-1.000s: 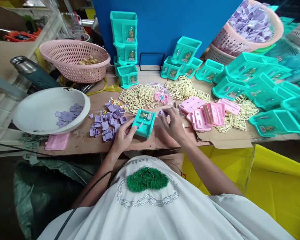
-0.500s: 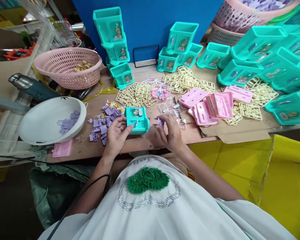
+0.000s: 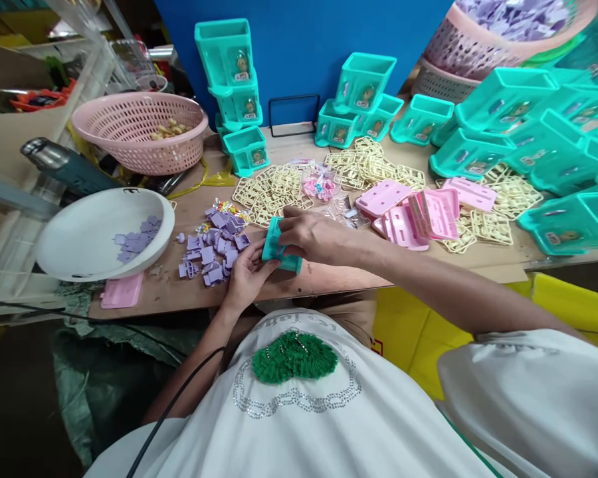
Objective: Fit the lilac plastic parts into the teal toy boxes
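Observation:
A small teal plastic toy body (image 3: pixel 275 247) stands near the front edge of the wooden table (image 3: pixel 329 279). My left hand (image 3: pixel 246 275) grips its lower left side with curled fingers. Over its top lies my right hand (image 3: pixel 313 234), fingers closed down on it. Whether a small lilac piece is under those fingers is hidden. A heap of lilac plastic pieces (image 3: pixel 216 242) lies just left of the toy.
A white bowl (image 3: pixel 87 242) with lilac pieces and a pink basket (image 3: pixel 139 129) stand at left. Cream frames (image 3: pixel 279 186), pink plates (image 3: pixel 408 216) and many teal bodies (image 3: pixel 503 126) fill the middle and right. A grey tool (image 3: pixel 62 166) lies at left.
My right hand came from the table right of the toy and now covers its top. The left hand has slid lower on the toy, which is tilted.

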`<state>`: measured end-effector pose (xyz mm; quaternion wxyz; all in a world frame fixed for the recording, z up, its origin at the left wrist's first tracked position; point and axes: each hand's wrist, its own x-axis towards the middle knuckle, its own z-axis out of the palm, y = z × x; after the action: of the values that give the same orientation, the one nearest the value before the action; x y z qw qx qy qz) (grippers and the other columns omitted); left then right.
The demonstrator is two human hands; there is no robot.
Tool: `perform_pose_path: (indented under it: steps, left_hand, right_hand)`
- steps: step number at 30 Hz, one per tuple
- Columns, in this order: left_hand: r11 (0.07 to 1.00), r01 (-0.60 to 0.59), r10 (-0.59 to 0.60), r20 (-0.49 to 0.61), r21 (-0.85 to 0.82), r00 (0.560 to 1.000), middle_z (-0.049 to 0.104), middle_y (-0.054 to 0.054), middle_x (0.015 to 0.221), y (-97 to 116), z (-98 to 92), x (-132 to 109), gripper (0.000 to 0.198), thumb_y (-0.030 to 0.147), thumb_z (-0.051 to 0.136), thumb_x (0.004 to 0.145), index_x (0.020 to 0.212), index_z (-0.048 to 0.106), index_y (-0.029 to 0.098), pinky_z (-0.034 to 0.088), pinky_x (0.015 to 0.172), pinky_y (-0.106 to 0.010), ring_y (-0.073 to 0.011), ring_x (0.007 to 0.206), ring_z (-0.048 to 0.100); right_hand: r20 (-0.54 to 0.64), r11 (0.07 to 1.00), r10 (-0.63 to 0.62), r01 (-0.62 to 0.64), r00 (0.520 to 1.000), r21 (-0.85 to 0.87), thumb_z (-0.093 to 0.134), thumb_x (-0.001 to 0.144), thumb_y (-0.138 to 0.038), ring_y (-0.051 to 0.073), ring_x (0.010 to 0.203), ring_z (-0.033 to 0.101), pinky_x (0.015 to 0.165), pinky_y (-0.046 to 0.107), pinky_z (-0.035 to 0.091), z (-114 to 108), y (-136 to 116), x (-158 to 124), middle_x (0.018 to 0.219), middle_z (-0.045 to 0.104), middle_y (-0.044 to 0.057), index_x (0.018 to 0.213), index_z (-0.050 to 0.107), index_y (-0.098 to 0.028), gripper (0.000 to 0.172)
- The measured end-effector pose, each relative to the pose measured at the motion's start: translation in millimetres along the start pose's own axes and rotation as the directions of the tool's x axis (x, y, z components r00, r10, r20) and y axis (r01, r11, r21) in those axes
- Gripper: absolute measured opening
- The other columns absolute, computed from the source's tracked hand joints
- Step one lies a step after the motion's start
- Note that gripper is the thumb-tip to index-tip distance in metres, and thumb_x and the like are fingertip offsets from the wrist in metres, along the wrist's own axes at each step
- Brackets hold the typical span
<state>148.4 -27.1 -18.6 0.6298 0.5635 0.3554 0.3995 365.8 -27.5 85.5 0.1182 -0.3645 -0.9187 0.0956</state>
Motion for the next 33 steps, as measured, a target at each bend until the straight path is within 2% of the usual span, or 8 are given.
perform_pose_path:
  steps: [3, 7, 14, 23, 27, 29, 31, 33]
  left_hand:
    - [0.999, -0.007, 0.006, -0.032, -0.038, 0.999, 0.082, -0.01, 0.111, -2, 3.8, -2, 0.057, 0.043, 0.091, 0.076, 0.122, 0.07, 0.017, 0.064, 0.09, -0.032, -0.0227, 0.101, 0.079]
    - [0.997, -0.013, 0.011, -0.028, -0.073, 1.0, 0.082, -0.008, 0.106, -2, 6.6, -3, 0.053, 0.042, 0.09, 0.078, 0.12, 0.071, 0.018, 0.063, 0.086, -0.03, -0.0214, 0.096, 0.078]
    - [0.996, -0.011, 0.012, 0.006, -0.085, 1.0, 0.082, -0.009, 0.106, -5, 5.0, -1, 0.055, 0.044, 0.089, 0.079, 0.122, 0.069, 0.017, 0.062, 0.086, -0.031, -0.0219, 0.096, 0.078]
    - [0.997, 0.004, 0.0, 0.052, -0.08, 0.999, 0.081, -0.013, 0.117, -7, 1.8, 2, 0.064, 0.046, 0.09, 0.076, 0.129, 0.069, 0.015, 0.063, 0.094, -0.036, -0.0266, 0.107, 0.078]
    - [0.998, 0.017, -0.009, 0.155, -0.055, 0.988, 0.076, -0.013, 0.135, 8, -5.0, 7, 0.063, 0.045, 0.087, 0.081, 0.135, 0.071, 0.017, 0.06, 0.106, -0.041, -0.0292, 0.122, 0.073]
    - [0.999, 0.039, -0.033, 0.241, -0.02, 0.97, 0.075, -0.011, 0.139, 18, -11.9, 13, 0.058, 0.044, 0.086, 0.082, 0.133, 0.074, 0.019, 0.055, 0.114, -0.045, -0.0307, 0.129, 0.07]
    - [0.997, 0.065, -0.073, 0.295, 0.039, 0.953, 0.076, -0.011, 0.137, 25, -19.4, 18, 0.055, 0.043, 0.086, 0.082, 0.13, 0.076, 0.019, 0.05, 0.121, -0.049, -0.033, 0.134, 0.067]
    - [0.993, 0.056, -0.081, 0.265, 0.101, 0.961, 0.074, -0.012, 0.138, 28, -24.4, 20, 0.055, 0.045, 0.083, 0.085, 0.132, 0.075, 0.019, 0.046, 0.124, -0.052, -0.0339, 0.137, 0.065]
  right_hand:
    - [0.103, 0.988, 0.012, 0.004, 0.995, -0.155, 0.053, 0.107, -0.018, 0.024, 0.086, 0.052, 0.082, 0.038, 0.04, 6, -3, 12, 0.085, 0.067, 0.011, 0.088, 0.071, -0.013, 0.026]
    - [0.047, 0.969, 0.108, -0.095, 0.993, -0.228, 0.052, 0.105, -0.016, 0.022, 0.078, 0.049, 0.084, 0.038, 0.038, 20, -16, 9, 0.081, 0.065, 0.009, 0.087, 0.068, -0.013, 0.024]
    - [-0.075, 0.953, 0.252, -0.261, 0.965, -0.157, 0.053, 0.098, -0.009, 0.023, 0.075, 0.046, 0.083, 0.039, 0.036, 29, -32, 6, 0.076, 0.063, 0.009, 0.081, 0.067, -0.014, 0.023]
    - [0.005, 0.936, 0.287, -0.279, 0.958, -0.216, 0.056, 0.099, -0.012, 0.025, 0.084, 0.051, 0.08, 0.037, 0.036, 20, -36, 12, 0.079, 0.068, 0.013, 0.083, 0.07, -0.012, 0.021]
    - [-0.087, 0.944, 0.323, -0.327, 0.942, -0.041, 0.063, 0.102, -0.026, 0.024, 0.082, 0.054, 0.077, 0.036, 0.038, 9, -30, -1, 0.078, 0.069, 0.011, 0.082, 0.07, -0.014, 0.025]
    - [-0.219, 0.925, 0.38, -0.366, 0.899, 0.101, 0.063, 0.103, -0.033, 0.022, 0.077, 0.055, 0.075, 0.035, 0.041, 1, -16, -19, 0.077, 0.07, 0.008, 0.083, 0.071, -0.016, 0.027]
    - [-0.334, 0.88, 0.475, -0.432, 0.814, 0.2, 0.063, 0.102, -0.033, 0.021, 0.075, 0.057, 0.073, 0.034, 0.042, -5, 2, -41, 0.078, 0.071, 0.007, 0.085, 0.072, -0.018, 0.025]
    - [-0.348, 0.848, 0.531, -0.482, 0.773, 0.223, 0.063, 0.099, -0.029, 0.022, 0.074, 0.059, 0.072, 0.035, 0.044, -7, 19, -64, 0.079, 0.073, 0.007, 0.085, 0.073, -0.019, 0.021]
